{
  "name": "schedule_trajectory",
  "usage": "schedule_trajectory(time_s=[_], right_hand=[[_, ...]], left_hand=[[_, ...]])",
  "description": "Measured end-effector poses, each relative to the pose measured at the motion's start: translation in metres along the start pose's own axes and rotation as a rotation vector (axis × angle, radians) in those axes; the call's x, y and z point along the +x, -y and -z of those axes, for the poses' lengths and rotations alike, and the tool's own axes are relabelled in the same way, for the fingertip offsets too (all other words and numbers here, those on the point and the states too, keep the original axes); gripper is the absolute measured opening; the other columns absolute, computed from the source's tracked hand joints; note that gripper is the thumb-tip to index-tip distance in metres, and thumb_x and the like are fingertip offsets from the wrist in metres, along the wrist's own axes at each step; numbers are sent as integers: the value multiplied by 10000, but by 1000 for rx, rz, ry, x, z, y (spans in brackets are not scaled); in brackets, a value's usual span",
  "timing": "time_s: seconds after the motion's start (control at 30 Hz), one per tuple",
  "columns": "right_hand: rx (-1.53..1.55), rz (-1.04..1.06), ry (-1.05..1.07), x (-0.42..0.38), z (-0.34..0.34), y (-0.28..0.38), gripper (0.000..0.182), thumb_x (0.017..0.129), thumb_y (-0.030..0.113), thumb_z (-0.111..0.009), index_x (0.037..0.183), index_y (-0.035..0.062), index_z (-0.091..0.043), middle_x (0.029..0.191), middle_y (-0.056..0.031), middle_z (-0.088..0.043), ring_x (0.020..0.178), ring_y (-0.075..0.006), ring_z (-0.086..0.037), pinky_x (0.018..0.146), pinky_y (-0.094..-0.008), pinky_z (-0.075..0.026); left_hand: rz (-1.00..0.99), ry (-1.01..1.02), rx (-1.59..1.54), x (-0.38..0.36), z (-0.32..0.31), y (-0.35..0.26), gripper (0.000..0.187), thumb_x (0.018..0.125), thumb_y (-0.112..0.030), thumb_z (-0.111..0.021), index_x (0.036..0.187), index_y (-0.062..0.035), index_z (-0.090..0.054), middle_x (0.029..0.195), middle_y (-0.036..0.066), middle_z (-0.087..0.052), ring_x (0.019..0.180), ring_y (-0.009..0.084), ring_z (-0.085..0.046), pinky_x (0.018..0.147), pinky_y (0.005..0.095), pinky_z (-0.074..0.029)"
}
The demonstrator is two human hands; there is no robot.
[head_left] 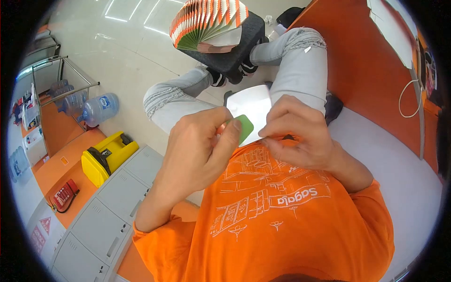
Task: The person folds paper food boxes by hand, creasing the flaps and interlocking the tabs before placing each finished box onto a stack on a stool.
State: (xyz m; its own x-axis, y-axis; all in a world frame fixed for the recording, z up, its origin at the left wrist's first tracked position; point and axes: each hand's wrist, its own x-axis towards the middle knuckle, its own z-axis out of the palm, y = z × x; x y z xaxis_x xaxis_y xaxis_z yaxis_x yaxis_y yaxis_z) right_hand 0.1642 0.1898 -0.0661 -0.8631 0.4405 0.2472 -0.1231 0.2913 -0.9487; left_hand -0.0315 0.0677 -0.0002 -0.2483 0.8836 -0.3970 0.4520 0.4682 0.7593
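A white sheet [251, 104] is held up between my two hands, over my lap. My left hand [202, 145] pinches a small green piece [245, 128] between thumb and fingers, against the sheet's lower left part. On the sheet's right edge, the thumb and forefinger of my right hand [298, 134] are closed. Beyond my knees, a fan of folded papers [209, 23], orange and white with green, stands on a dark stool [251, 40].
Grey lockers [101, 225], a yellow bin [108, 160] and a red bag [64, 195] are at the left. Water bottles [101, 109] lie by a metal rack [75, 66]. An orange panel [366, 70] with a white cable [401, 101] rises at the right.
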Motion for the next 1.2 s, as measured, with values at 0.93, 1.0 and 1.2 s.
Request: schedule_trajectory(time_s=[0.93,1.0,1.2], right_hand=[[-283,383,-33,-20,-11,-12,223,765,100,-778,947,-11,-715,1006,-122,-711,892,-264,-672,726,-346,-526],[-313,391,7,-20,-10,-11,223,762,103,-785,942,-10,-719,1003,-114,-715,896,-264,-673,741,-351,-525],[-327,385,-2,-23,-14,-12,204,765,84,-786,934,-11,-722,999,-95,-722,905,-254,-673,751,-354,-529]], left_hand=[[86,240,-333,-15,-5,9,169,930,35,-708,1094,74,-720,951,96,-746,887,130,-684,812,269,-540],[83,260,-322,-12,-4,8,147,928,38,-708,1070,72,-728,931,98,-750,865,134,-686,796,274,-542],[46,271,-297,-6,-7,9,134,907,54,-730,1036,68,-762,908,112,-762,840,129,-687,781,272,-543]])
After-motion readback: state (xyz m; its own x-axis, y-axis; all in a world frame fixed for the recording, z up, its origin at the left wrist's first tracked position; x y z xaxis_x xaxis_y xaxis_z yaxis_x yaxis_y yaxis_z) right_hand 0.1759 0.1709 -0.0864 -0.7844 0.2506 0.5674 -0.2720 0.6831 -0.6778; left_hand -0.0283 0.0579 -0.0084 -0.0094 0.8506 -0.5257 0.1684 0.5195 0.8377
